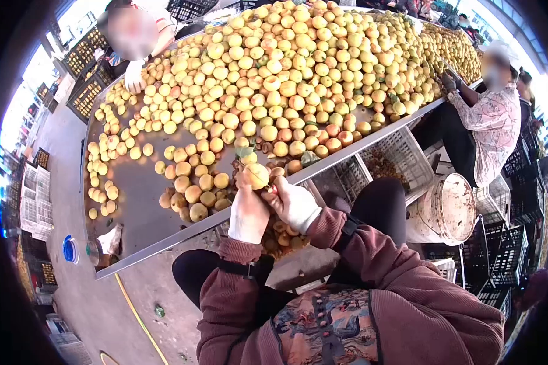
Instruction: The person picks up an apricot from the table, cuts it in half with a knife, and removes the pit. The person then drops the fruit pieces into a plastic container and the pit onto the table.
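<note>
My left hand [248,213], in a white glove with bare fingertips, is closed around a round yellow apricot-like fruit [256,176] above the table's near edge. Close beside it, my right hand [295,205], gloved the same way, pinches a small red object [274,190] against the fruit's lower right side; its kind is mostly hidden by the fingers. Just behind the held fruit lies another with a green leaf [244,151]. A large heap of the same fruit [298,79] covers much of the metal table [143,204]. More fruit [281,238] sits below my hands, between my knees.
Grey plastic crates [402,159] stand under the table edge to my right, near a stained white bucket [442,210]. Co-workers sit at the far left [134,76] and right [490,121]. Black crates [502,255] are stacked at right. A yellow hose [137,313] crosses the floor.
</note>
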The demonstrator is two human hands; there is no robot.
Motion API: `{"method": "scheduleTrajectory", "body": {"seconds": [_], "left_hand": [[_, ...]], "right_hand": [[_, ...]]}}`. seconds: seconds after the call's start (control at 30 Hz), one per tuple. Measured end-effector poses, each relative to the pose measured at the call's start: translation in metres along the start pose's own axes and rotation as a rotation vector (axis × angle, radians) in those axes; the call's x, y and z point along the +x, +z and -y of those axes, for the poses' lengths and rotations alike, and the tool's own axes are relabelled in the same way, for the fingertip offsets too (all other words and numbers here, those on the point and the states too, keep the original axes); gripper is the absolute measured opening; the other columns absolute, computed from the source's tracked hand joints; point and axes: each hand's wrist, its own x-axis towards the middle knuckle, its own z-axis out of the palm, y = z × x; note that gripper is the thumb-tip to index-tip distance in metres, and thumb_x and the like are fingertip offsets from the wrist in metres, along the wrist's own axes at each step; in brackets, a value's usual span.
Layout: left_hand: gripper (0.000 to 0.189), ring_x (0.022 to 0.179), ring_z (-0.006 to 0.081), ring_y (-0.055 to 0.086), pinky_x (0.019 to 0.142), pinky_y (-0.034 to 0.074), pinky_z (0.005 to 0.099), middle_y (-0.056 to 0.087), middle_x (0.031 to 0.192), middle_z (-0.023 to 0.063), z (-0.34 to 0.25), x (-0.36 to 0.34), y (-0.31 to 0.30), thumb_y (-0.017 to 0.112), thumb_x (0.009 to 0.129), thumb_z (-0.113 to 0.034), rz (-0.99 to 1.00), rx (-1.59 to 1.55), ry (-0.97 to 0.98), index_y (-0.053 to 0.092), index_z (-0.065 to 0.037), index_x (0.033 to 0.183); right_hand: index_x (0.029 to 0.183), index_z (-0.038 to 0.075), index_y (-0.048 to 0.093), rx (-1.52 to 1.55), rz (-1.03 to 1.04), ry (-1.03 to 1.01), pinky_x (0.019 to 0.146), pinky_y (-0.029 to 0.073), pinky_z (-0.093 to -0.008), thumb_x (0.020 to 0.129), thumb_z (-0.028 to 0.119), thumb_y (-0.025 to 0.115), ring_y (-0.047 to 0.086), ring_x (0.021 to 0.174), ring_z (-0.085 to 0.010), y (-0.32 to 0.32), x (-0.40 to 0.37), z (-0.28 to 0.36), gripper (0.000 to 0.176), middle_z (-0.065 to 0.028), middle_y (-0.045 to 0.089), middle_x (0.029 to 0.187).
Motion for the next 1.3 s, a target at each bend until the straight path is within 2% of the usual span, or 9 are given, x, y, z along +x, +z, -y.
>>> {"method": "scheduleTrajectory", "body": {"seconds": [0.07,0.13,0.23,0.53,0.87,1.03,1.2,1.27,1.3], "left_hand": [[0.057,0.102,0.0233,0.060,0.091,0.046,0.0329,0.063,0.112,0.0105,-0.001,-0.005,0.009,0.035,0.102,-0.050,0.030,-0.742,-0.062,0.052,0.000,0.120],[0.058,0.103,0.0241,0.058,0.094,0.045,0.0355,0.062,0.112,0.0121,-0.022,-0.013,0.012,0.034,0.102,-0.053,-0.051,0.044,0.097,0.052,-0.001,0.121],[0.054,0.105,0.0257,0.058,0.096,0.045,0.0424,0.061,0.111,0.0108,-0.007,0.002,-0.001,0.037,0.101,-0.052,0.123,-1.035,-0.061,0.051,-0.004,0.122],[0.035,0.105,0.0338,0.062,0.089,0.049,0.0383,0.061,0.115,0.0223,0.018,0.000,0.020,0.045,0.101,-0.022,-0.198,0.487,0.672,0.050,0.002,0.126],[0.022,0.083,0.0420,0.060,0.068,0.050,0.0426,0.060,0.092,0.0231,0.009,-0.011,0.023,0.043,0.100,-0.020,-0.365,0.592,0.439,0.053,-0.001,0.098],[0.043,0.081,0.0178,0.062,0.069,0.051,0.0306,0.062,0.092,0.0039,0.011,-0.023,0.022,0.038,0.102,-0.039,-0.142,-0.502,-0.253,0.057,-0.001,0.110],[0.023,0.063,0.0178,0.058,0.058,0.050,0.0336,0.062,0.085,0.0076,0.024,-0.025,0.006,0.051,0.096,-0.020,-0.178,0.522,0.366,0.055,-0.004,0.111],[0.019,0.056,0.0169,0.051,0.054,0.046,0.0349,0.059,0.081,0.0081,0.009,-0.016,-0.011,0.049,0.097,-0.018,0.144,-0.884,-0.404,0.053,-0.001,0.106],[0.035,0.050,0.0137,0.039,0.048,0.036,0.0299,0.050,0.071,0.0052,-0.026,-0.027,0.011,0.040,0.101,-0.039,-0.100,-0.542,-0.298,0.052,-0.005,0.097]], "right_hand": [[0.139,-0.007,0.023,-0.029,0.009,0.008,0.061,0.052,-0.0402,0.094,0.024,0.058,0.065,0.075,-0.0391,0.007,-0.005,-0.009,0.065,-0.0217,0.063,0.083],[0.142,-0.006,0.017,0.000,0.043,-0.052,0.062,0.052,-0.0400,0.094,0.024,0.060,0.065,0.076,-0.0393,0.003,-0.004,-0.009,0.072,-0.0210,0.063,0.083],[0.107,0.004,0.046,0.076,-0.023,-0.031,0.063,0.051,-0.0398,0.093,0.029,0.062,0.064,0.074,-0.0383,-0.007,-0.012,0.000,0.033,-0.0188,0.059,0.076],[0.093,0.002,0.055,0.923,-0.322,0.351,0.067,0.041,-0.0199,0.098,0.019,0.057,0.044,0.078,-0.0035,0.001,0.021,0.007,0.018,0.0031,0.052,0.084],[0.083,0.003,0.050,0.669,-0.397,0.242,0.059,0.044,-0.0277,0.092,0.022,0.062,0.047,0.062,-0.0119,0.020,0.021,0.015,0.025,-0.0067,0.050,0.067],[0.079,0.004,0.053,0.057,-0.356,-0.308,0.059,0.046,-0.0412,0.074,0.011,0.065,0.054,0.065,-0.0369,-0.014,0.014,0.031,0.015,-0.0142,0.051,0.071],[0.085,0.008,0.048,1.164,-0.358,0.315,0.063,0.038,-0.0179,0.098,0.011,0.050,0.042,0.069,-0.0022,-0.004,0.010,0.005,0.014,0.0060,0.050,0.078],[0.086,0.007,0.049,1.076,-0.426,0.357,0.062,0.039,-0.0188,0.098,0.011,0.051,0.043,0.069,-0.0023,-0.004,0.006,-0.005,0.013,0.0057,0.049,0.076],[0.085,0.007,0.049,1.093,-0.407,0.361,0.062,0.039,-0.0194,0.097,0.013,0.054,0.043,0.068,-0.0026,-0.003,0.001,-0.008,0.013,0.0044,0.048,0.074]]}}
